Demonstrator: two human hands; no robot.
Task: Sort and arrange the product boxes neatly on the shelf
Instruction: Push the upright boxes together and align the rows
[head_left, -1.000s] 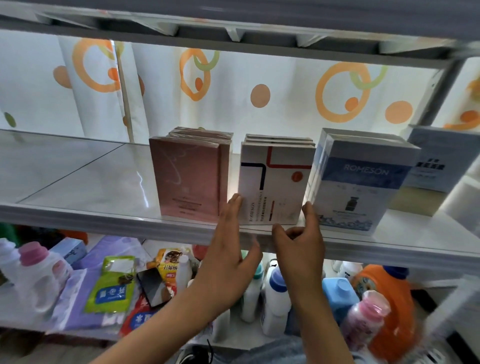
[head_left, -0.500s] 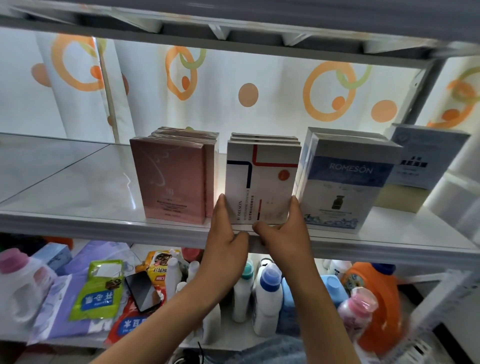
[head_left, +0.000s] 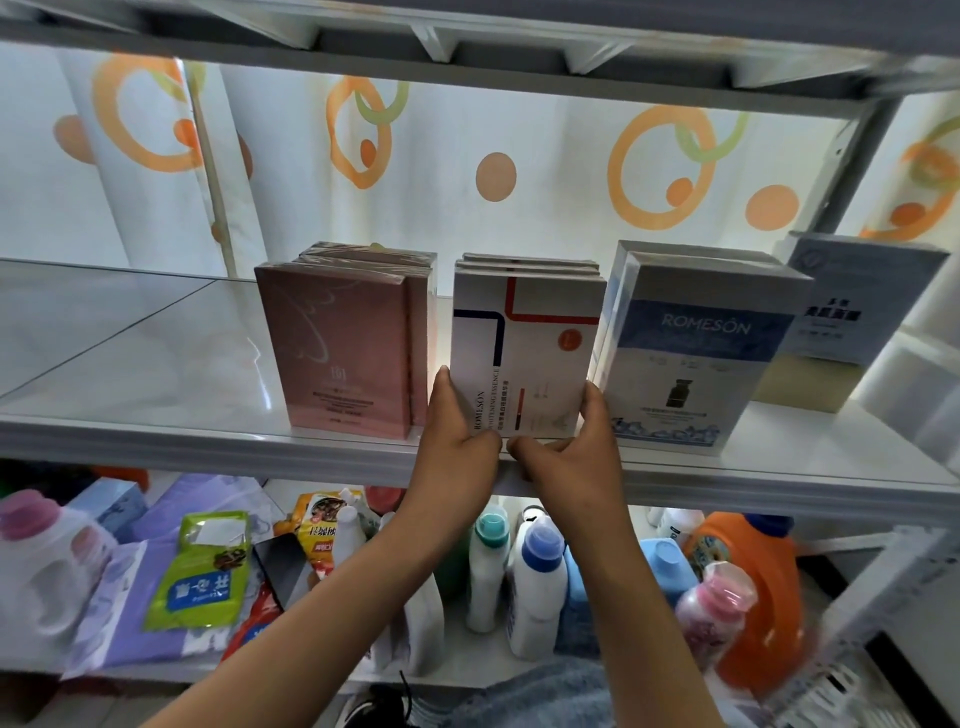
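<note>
Upright on the white shelf (head_left: 156, 384) stand three stacks of boxes: pink boxes (head_left: 337, 353) on the left, white boxes with red and navy lines (head_left: 524, 353) in the middle, blue-and-white ROMESON boxes (head_left: 691, 353) on the right. My left hand (head_left: 457, 441) presses straight fingers against the lower left side of the white stack, in the gap beside the pink boxes. On the stack's lower right side, my right hand (head_left: 566, 457) presses the same way. Both thumbs lie along its bottom front edge.
A grey-blue box (head_left: 852, 296) stands on a tan box at the far right of the shelf. On the shelf below are white bottles (head_left: 535, 587), an orange jug (head_left: 753, 587), a white jug with a pink cap (head_left: 47, 566) and a green pouch (head_left: 202, 571). A patterned curtain hangs behind.
Both hands have closed in from the shelf's front edge onto the two sides of the white stack. The boxes stand where they did.
</note>
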